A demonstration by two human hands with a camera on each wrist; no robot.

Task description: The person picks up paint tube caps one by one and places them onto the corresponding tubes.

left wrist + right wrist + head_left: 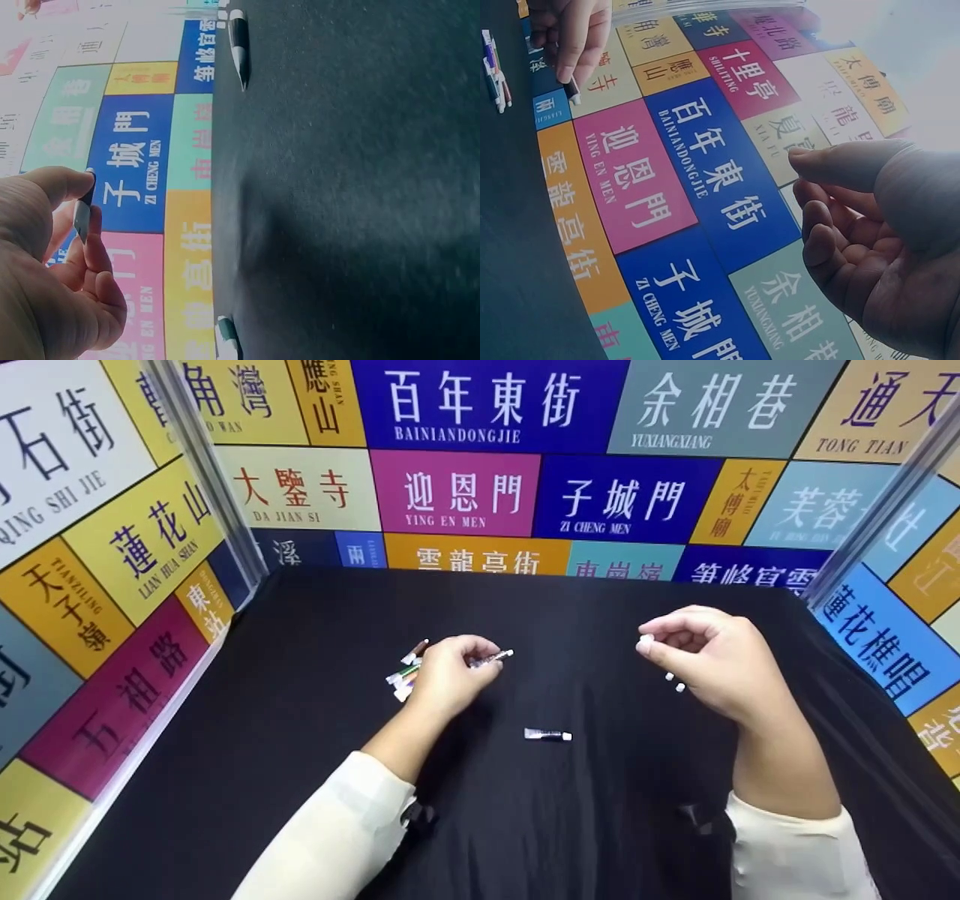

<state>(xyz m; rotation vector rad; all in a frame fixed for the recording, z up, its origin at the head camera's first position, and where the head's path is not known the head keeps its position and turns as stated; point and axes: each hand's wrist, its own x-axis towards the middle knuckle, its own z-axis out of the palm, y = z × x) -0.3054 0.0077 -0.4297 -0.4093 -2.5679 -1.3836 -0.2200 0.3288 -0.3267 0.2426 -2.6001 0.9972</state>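
So my left hand (452,673) pinches a paint tube (500,656), probably squashy, best held mid-body, and my right hand (716,664) a white cap (645,640).

Head view looks down; near, tilted wrist views share signs (628,499).

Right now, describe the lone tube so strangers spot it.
On the black cloth, look between the left hand and right hand, nearer the wearer. There lies a dark tube, white cap pointing right. Unlike the bunched tubes by the left hand, it lies alone.
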